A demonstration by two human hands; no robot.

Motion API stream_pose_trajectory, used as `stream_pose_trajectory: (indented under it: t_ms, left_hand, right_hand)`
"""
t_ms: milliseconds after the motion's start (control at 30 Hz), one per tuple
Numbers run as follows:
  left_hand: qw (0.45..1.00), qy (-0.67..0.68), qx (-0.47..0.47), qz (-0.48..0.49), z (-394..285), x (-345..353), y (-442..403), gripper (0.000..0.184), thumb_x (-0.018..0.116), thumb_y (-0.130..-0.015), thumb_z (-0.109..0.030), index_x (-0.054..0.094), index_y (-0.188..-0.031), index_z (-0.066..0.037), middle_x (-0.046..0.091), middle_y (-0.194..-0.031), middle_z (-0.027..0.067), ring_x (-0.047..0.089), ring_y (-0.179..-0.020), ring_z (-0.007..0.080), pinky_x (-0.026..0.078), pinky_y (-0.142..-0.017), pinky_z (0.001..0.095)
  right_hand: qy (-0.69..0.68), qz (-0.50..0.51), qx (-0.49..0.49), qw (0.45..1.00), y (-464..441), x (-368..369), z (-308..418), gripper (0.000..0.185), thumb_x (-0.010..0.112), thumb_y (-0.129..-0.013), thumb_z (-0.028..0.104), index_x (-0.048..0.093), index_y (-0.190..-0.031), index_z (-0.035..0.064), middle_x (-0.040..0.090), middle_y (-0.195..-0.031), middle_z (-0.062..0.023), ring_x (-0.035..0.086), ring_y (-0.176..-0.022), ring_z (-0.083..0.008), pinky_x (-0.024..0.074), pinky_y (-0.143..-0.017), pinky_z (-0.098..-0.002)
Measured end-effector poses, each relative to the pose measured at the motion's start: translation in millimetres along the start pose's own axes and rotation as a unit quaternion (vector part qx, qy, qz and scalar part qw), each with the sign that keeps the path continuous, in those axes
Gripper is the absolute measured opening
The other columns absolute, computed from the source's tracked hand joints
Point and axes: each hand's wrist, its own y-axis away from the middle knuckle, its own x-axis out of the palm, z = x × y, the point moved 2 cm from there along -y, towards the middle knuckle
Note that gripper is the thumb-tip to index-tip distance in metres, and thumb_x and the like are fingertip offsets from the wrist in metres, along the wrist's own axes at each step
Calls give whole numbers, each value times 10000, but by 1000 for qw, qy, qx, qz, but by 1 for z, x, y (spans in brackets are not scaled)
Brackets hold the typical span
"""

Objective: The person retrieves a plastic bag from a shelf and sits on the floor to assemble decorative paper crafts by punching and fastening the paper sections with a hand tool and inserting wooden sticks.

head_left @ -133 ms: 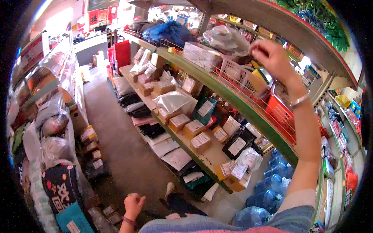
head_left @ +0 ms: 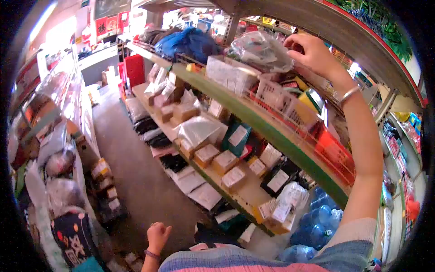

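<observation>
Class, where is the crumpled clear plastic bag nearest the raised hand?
In the head view, the clear bag sits upper right of centre, between the rumpled blue bundle and the right hand.

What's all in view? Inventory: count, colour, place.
Crinkled plastic bag: 1, clear, green-edged shelf
Heaped bundle: 1, blue, same shelf, farther
Openwork plastic basket: 1, pale pink, same shelf
Slatted plastic basket: at least 1, red, nearer end
Labelled cardboard boxes: several, brown, tan shelf below
Flat labelled parcel: 1, teal, among boxes
Big plastic bottles: several, blue, lower right
Upright panel: 1, red, shelf's far end
Plastic-wrapped goods: many, mixed colours, left side
Bare left hand: 1, curled, lower left
Bare right hand: 1, beside plastic bag, contact unclear
</observation>
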Motion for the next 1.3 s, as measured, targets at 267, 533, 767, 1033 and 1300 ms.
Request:
stream_pose_trajectory:
  t_ms: [267, 533, 767, 1033, 1300]
  left_hand:
    - [995, -50, 73, 51, -78, 3, -167, 294, 710, -696, -215, 493, -588, -48, 546, -641, 125, 540, -625, 325, 431, -570, 415]
    - [982, -31, 103, 157, -38, 26, -289, 248, 703, -699, -231, 544, -609, -63, 563, -662, 108, 562, -647, 318, 447, -576, 419]
    - [973, 126, 69, 182, 71, 79, -356, 232, 698, -699, -238, 570, -625, -59, 563, -650, 108, 561, -637, 323, 446, -574, 420]
    - [957, 5, 149, 250, 25, 51, -409, 221, 702, -686, -249, 595, -634, -64, 584, -653, 117, 568, -650, 321, 455, -586, 420]
    - [940, -15, 165, 297, 35, 53, -407, 249, 702, -676, -242, 551, -594, -61, 560, -604, 112, 554, -621, 325, 444, -575, 425]
  right_hand:
    - [48, 213, -14, 976, -83, 92, -91, 662, 717, -665, 209, 452, -1262, 104, 499, -1177, -146, 501, -1092, -278, 412, -956, -368]
    - [41, 355, 129, 925, -119, 157, -121, 985, 754, -616, 303, 212, -1437, 237, 170, -1488, -151, 206, -1364, -318, 240, -1097, -427]
    - [-89, 364, 167, 912, -133, 170, -167, 737, 629, -729, 158, 326, -1401, 168, 257, -1446, -98, 288, -1326, -264, 269, -1082, -407]
    - [69, 174, 293, 938, -127, 205, -193, 547, 575, -755, 162, 449, -1278, 60, 565, -1146, -199, 535, -1097, -295, 422, -933, -349]
    - [-273, -219, 574, 740, -129, 131, -179, 258, 423, -894, 139, 588, -1077, 65, 616, -989, -46, 583, -858, -186, 481, -769, -362]
